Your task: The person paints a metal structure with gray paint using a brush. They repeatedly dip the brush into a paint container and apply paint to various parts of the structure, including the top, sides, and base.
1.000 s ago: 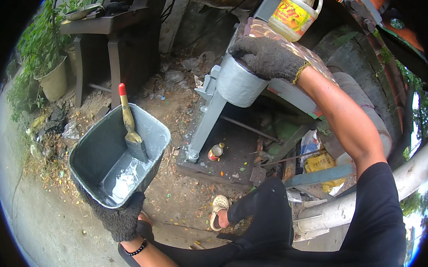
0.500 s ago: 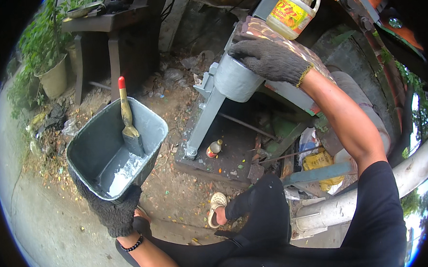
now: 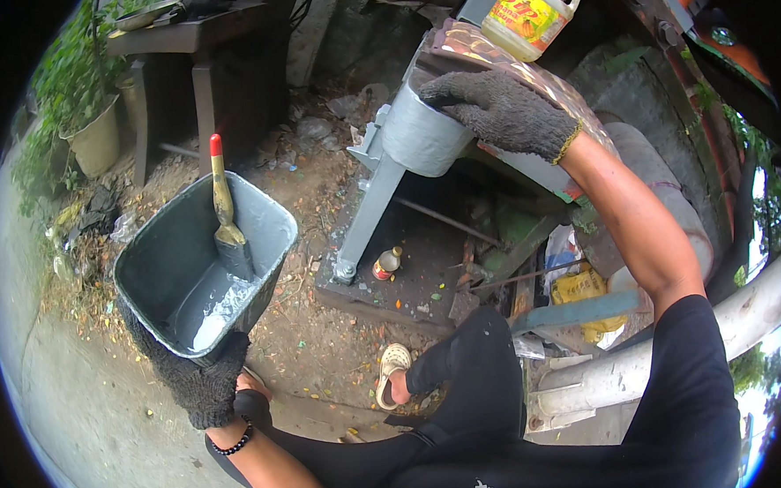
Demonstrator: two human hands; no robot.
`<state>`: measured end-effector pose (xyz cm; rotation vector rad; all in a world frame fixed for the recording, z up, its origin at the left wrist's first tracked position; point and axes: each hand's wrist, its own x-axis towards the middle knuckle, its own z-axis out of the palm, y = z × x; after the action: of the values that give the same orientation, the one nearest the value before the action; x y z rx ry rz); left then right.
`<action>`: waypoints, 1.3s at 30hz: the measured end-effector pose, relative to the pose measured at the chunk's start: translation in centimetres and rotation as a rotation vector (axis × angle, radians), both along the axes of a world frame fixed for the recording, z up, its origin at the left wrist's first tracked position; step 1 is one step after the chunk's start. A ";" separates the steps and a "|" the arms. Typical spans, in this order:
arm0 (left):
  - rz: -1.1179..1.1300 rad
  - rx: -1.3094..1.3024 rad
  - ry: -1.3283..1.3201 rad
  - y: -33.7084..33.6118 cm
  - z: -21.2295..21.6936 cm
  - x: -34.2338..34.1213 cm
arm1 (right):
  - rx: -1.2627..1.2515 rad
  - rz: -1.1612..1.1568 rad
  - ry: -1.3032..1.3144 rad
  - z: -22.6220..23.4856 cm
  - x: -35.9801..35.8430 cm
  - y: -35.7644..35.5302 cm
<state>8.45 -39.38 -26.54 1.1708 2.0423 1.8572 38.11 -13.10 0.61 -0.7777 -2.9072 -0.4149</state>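
Note:
My left hand point(image 3: 202, 380), in a dark knit glove, grips the near corner of a grey plastic tub point(image 3: 167, 273) and holds it up above the ground. Silver paint pools in the tub's bottom. A paintbrush point(image 3: 223, 208) with a red-tipped handle leans inside the tub, bristles down. My right hand point(image 3: 498, 112), also gloved, rests on top of a silver-painted metal cylinder point(image 3: 420, 136) that sits on a slanted grey metal post point(image 3: 367, 219). The fingers lie spread over the cylinder's upper edge.
A plastic jug point(image 3: 530, 11) with a yellow label stands on the machine behind the cylinder. A small bottle point(image 3: 386, 264) lies at the post's base. A dark wooden table point(image 3: 205, 68) and potted plant point(image 3: 94, 140) stand far left. Pipes point(image 3: 644, 363) and scrap lie right.
My left hand has lifted the tub higher and drawn it closer to me. The right hand stays on the cylinder.

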 end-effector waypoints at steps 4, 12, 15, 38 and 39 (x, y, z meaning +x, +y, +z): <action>0.001 0.047 0.038 0.3 0.2 0.2 | 0.019 -0.044 -0.037 0.7 -0.2 -1.2; 0.044 0.116 0.146 1.1 0.5 1.3 | -0.117 -0.048 0.023 -0.6 2.4 0.8; 0.062 0.101 0.172 1.4 0.6 1.4 | -0.217 -0.030 0.069 -0.6 2.9 1.1; 0.022 -0.051 0.084 2.2 0.4 1.7 | -0.010 0.119 0.213 -1.2 3.9 3.2; 0.018 -0.047 0.070 2.3 0.6 1.8 | -0.038 0.137 0.162 -1.4 3.8 4.0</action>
<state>10.27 -37.05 -25.99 1.2270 2.1277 1.7899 41.94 -9.05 -0.77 -0.5829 -2.8009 -0.2709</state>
